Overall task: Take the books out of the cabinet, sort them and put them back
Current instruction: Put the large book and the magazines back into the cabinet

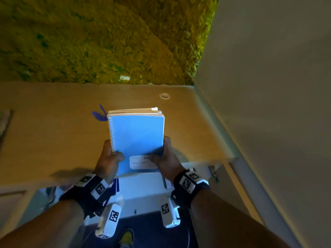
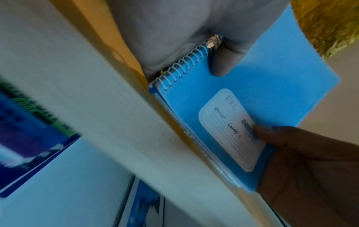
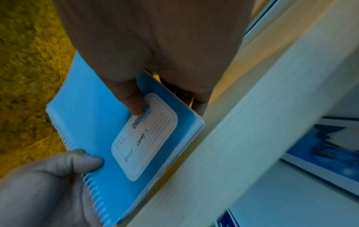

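Head view: both hands held a small stack of notebooks, a blue spiral-bound notebook on top, over the near edge of a tan desk. The left hand gripped the near left corner at the wire spiral, thumb on the cover and fingers hidden beneath. The right hand gripped the near right corner the same way, its thumb pressing the edge of a white name label stuck to the cover. A grip at both corners probably kept the loose stack squared so nothing slid out.

The wrist views showed more thin covers beneath the blue one; how many could not be told. The stack's far end reached towards the middle of the desk and its near end overhung the front edge. Whether it rested on the surface or hung just above could not be told. It looked about to be set down for sorting.

A purple butterfly-shaped piece lay just beyond the stack's far left corner. A round cable hole sat near the desk's far edge. Below the front edge, more books showed, blurred, presumably waiting in the cabinet. A mossy green wall rose behind the desk.
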`<state>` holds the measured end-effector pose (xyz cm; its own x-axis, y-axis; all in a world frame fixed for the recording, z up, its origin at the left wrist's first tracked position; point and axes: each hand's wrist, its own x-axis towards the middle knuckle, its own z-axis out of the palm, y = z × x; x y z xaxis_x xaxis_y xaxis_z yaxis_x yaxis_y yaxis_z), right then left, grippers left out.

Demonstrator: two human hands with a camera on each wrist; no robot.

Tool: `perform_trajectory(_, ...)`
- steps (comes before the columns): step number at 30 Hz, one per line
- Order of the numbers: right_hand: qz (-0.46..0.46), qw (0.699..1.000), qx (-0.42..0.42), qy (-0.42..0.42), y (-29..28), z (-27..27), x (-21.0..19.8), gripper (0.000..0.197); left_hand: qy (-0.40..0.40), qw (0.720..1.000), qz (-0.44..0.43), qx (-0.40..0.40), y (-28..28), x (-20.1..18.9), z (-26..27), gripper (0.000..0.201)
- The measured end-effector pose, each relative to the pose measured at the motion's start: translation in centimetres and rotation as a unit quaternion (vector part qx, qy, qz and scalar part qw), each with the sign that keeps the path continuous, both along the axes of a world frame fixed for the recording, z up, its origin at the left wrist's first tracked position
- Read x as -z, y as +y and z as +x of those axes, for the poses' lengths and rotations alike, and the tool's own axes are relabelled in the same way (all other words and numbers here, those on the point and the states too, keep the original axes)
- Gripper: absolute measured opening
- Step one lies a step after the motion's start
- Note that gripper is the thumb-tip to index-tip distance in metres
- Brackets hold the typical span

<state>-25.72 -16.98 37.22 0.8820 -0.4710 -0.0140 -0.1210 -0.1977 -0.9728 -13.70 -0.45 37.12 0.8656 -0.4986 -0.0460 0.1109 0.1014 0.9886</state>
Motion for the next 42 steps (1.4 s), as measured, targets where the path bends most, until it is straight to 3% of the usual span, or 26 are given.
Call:
perform_trajectory(3, 0.01, 1.0, -0.027, -0.012, 1.6, -6.4, 0.2, 0.084, 0.015, 0.999, 0.037, 0.016, 1.9, 2.8, -5.3, 0.045)
perform_trajectory(11, 0.12, 0.982, 0.073, 0.123, 2.2, -18.4, 10.4, 0.056, 0.069, 0.964, 0.213, 0.143, 1.9, 10.3, -16.3, 0.053)
perform_trajectory(14, 0.157, 0.968, 0.1, 0.167, 2.4, -19.4, 15.1, 0.065, 0.1, 0.951, 0.247, 0.157, 1.0, 13.7, -17.2, 0.055)
perform_trajectory(16, 0.159, 0.965, 0.106, 0.177, 1.8, -18.6, 18.7, 0.073, 0.101, 0.948, 0.259, 0.156, 0.1, 16.5, -16.4, 0.055)
perform_trajectory(19, 0.196, 0.964, 0.088, 0.158, -0.1, -15.8, 22.3, 0.031, 0.072, 0.945, 0.273, 0.165, -1.6, 20.8, -13.8, 0.054)
perform_trajectory(20, 0.197, 0.966, 0.082, 0.147, -1.0, -14.3, 23.5, 0.028, 0.059, 0.949, 0.265, 0.164, -2.3, 22.2, -12.7, 0.05)
perform_trajectory(22, 0.179, 0.973, 0.08, 0.118, -2.9, -10.5, 26.2, 0.026, 0.019, 0.958, 0.233, 0.166, -4.0, 25.7, -9.5, 0.05)
perform_trajectory(25, 0.141, 0.984, 0.09, 0.067, -6.4, -4.4, 31.1, 0.036, -0.057, 0.964, 0.197, 0.168, -6.7, 30.5, -4.0, 0.066)
perform_trajectory(26, 0.141, 0.984, 0.09, 0.053, -7.7, -2.4, 32.6, 0.028, -0.064, 0.969, 0.177, 0.16, -7.7, 32.0, -2.2, 0.069)
perform_trajectory(28, 0.136, 0.987, 0.082, 0.04, -9.9, 1.0, 34.2, 0.019, -0.002, 0.986, 0.119, 0.116, -9.6, 33.9, 0.8, 0.068)
perform_trajectory(30, 0.132, 0.988, 0.084, 0.017, -11.3, 3.8, 35.2, 0.019, 0.101, 0.989, 0.068, 0.086, -11.2, 35.0, 2.5, 0.048)
perform_trajectory(32, 0.131, 0.986, 0.107, -0.001, -12.6, 5.9, 36.5, 0.021, 0.147, 0.981, 0.076, 0.101, -12.4, 36.9, 4.0, 0.031)
perform_trajectory(36, 0.099, 0.987, 0.125, 0.017, -15.3, 8.3, 38.4, 0.054, 0.155, 0.978, 0.062, 0.125, -14.7, 39.3, 6.0, 0.032)
perform_trajectory(39, 0.07, 0.99, 0.12, 0.02, -17.3, 7.9, 37.8, 0.034, 0.161, 0.978, 0.039, 0.126, -17.1, 39.6, 6.3, 0.035)
perform_trajectory(42, 0.021, 0.992, 0.125, 0.02, -20.3, 7.5, 36.7, 0.033, 0.174, 0.976, 0.017, 0.131, -20.3, 39.1, 6.3, 0.037)
